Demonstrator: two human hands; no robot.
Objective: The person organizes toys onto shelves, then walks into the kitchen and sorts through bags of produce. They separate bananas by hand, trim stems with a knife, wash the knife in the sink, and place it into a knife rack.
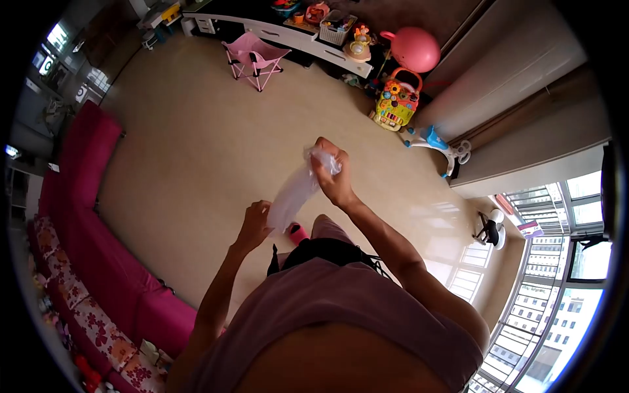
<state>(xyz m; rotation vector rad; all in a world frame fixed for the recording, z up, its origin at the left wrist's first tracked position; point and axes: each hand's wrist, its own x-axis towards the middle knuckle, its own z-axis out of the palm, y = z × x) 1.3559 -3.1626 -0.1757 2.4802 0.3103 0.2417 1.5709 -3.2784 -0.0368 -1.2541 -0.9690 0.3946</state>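
A translucent white plastic bag (292, 198) stretches slantwise between my two hands, above the tiled floor. My right hand (333, 171) is closed around its bunched upper end, and a crumpled bit sticks out past the fingers. Lower and to the left, my left hand (254, 226) pinches the bag's other end at its edge. The bag looks thin and flattened; I cannot make out anything inside it. Below it a pink slipper (297, 233) shows on my foot.
A magenta sofa (98, 242) runs along the left. Ahead stand a pink folding chair (255, 56) and a low white cabinet (282, 34). To the right are a toy walker (396, 105), a pink ball (415, 50), a blue-and-white ride-on toy (436, 145) and barred windows (537, 288).
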